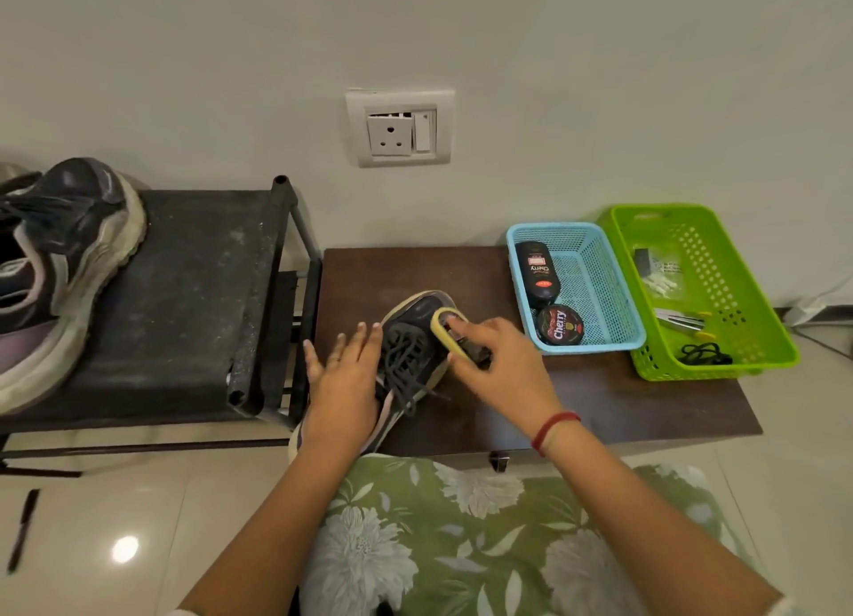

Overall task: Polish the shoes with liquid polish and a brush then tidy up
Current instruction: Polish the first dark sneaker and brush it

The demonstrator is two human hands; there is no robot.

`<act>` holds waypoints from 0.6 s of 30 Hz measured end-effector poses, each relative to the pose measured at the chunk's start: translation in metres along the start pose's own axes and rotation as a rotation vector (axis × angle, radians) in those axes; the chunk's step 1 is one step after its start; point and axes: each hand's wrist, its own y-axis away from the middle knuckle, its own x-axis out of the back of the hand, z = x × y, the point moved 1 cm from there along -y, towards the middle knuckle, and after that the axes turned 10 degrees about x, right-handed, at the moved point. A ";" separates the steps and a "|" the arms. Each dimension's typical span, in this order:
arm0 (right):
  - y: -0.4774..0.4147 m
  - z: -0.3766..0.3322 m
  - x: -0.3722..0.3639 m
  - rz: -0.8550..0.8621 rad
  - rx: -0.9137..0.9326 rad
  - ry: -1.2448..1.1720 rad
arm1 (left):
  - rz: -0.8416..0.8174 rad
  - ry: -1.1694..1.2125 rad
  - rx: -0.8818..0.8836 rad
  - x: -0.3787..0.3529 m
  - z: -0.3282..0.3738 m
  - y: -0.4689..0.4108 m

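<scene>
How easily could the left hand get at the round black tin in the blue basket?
Probably not easily: the left hand lies flat on the dark sneaker, and the right hand, gripping the yellow-edged brush, sits between it and the round black tin.

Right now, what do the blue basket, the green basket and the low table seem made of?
Blue basket: moulded plastic, matte, by its fine mesh walls. Green basket: glossier plastic, with rows of slots. Low table: probably wood or laminate, dark brown, faint grain, dull sheen.
</scene>
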 end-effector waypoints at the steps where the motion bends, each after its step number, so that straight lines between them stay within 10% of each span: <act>1: 0.004 -0.004 -0.001 -0.104 0.083 0.077 | -0.008 0.016 -0.012 -0.001 -0.001 0.000; 15: -0.020 0.008 -0.004 0.050 -0.037 0.144 | -0.002 0.086 -0.199 -0.001 0.000 0.003; 18: -0.008 -0.016 -0.016 -0.013 0.163 0.131 | 0.033 0.091 -0.212 0.001 -0.003 0.006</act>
